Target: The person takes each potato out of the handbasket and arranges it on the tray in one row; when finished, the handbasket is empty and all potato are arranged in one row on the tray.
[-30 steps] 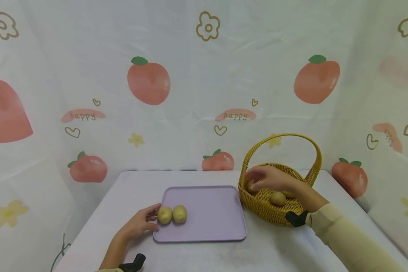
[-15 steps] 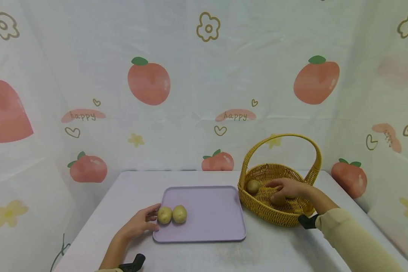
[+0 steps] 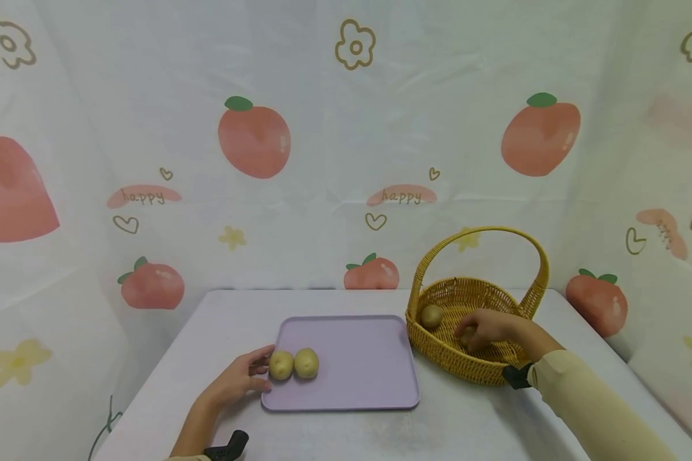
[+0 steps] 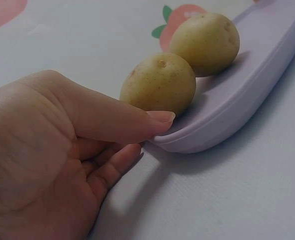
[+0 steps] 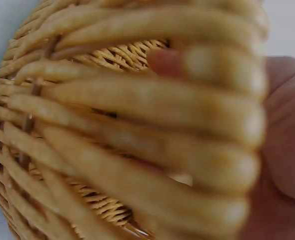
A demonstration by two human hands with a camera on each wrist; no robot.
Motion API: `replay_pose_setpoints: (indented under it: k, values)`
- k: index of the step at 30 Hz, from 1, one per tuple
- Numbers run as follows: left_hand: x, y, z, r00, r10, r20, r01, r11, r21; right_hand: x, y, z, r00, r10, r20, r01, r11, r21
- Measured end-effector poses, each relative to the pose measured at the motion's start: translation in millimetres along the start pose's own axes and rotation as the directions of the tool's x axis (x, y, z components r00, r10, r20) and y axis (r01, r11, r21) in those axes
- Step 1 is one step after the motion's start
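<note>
My left hand holds the left edge of the lilac tray; in the left wrist view its thumb lies on the rim and its fingers are beneath. Two pale potatoes sit side by side at the tray's left end, the nearer potato beside the thumb and the other potato behind it. Inside the wicker basket, my right hand grips a potato, mostly covered by the fingers. Another potato lies at the basket's left. The basket wall hides most of the right hand in the right wrist view.
The basket's tall arched handle rises over the right forearm's side of the table. A white table carries tray and basket. A printed curtain hangs behind and along both sides.
My right hand has left the potato at the basket's left, moved right and toward me, and closed its fingers on another potato. The left hand keeps its place on the tray.
</note>
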State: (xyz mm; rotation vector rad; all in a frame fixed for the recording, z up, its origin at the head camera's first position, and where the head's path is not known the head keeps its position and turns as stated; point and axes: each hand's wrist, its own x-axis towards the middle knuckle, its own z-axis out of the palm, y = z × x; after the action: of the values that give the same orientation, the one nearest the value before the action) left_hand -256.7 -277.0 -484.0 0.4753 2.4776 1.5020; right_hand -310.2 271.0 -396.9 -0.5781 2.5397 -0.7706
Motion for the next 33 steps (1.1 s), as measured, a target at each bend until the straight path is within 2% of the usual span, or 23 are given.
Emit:
replay_pose_setpoints:
  k: [10,14,20,26,29,33]
  values:
    - [1.5,-0.8,0.1,1.000,0.022,0.010,-0.022,1.000,0.003,2,7,0.2,0.997,-0.041,-0.072,0.034,0.996,-0.087]
    - [1.3,-0.6,0.4,1.000,0.020,0.007,-0.020,1.000,-0.005,-3,4,-2.3,0.990,-0.040,-0.134,0.031,0.997,-0.067]
    - [0.8,-0.4,0.2,1.000,0.015,0.004,-0.015,1.000,-0.010,-9,-4,-6.0,0.967,-0.080,-0.244,0.080,0.997,-0.008]
    - [-0.1,-0.5,0.3,1.000,0.015,0.001,-0.015,1.000,0.007,-13,-20,-4.6,0.926,-0.150,-0.347,0.165,0.986,0.015]
    - [0.1,-1.0,0.0,1.000,0.017,0.002,-0.017,1.000,0.020,-15,-31,-1.2,0.912,-0.186,-0.366,0.225,0.972,0.065]
    - [0.8,-1.3,-0.5,1.000,0.019,0.003,-0.019,0.999,0.032,-15,-47,5.7,0.911,-0.205,-0.357,0.260,0.959,0.113]
